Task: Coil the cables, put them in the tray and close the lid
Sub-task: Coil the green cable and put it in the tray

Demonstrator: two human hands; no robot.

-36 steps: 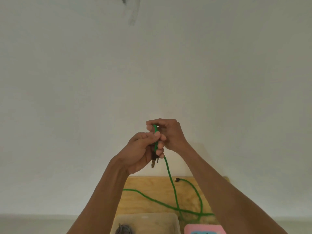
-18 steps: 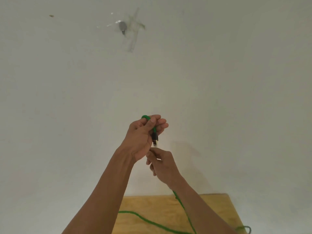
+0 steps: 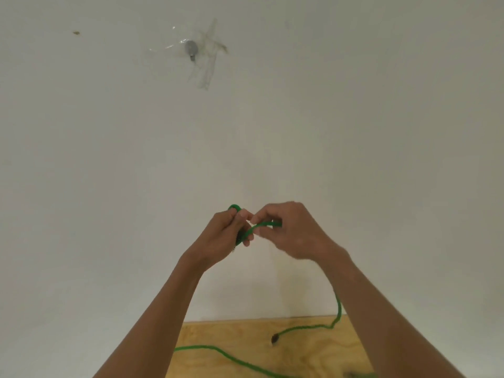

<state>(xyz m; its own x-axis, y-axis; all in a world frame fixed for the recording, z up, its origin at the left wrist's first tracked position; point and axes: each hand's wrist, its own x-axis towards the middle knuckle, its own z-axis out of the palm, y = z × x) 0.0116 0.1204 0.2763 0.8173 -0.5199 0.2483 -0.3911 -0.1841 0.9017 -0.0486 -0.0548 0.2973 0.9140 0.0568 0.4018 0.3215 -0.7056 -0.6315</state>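
Raised before a white wall, my left hand [image 3: 222,236] grips a loop of thin green braided cable [image 3: 259,227], which my right hand [image 3: 293,233] pinches, its slack trailing onto the pale plywood bench [image 3: 308,350].

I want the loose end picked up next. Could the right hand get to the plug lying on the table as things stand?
Probably not right away: the right hand is raised and pinching the green cable with the left hand. Nothing lies over the plug on the table, so once it lets go the way down looks free.
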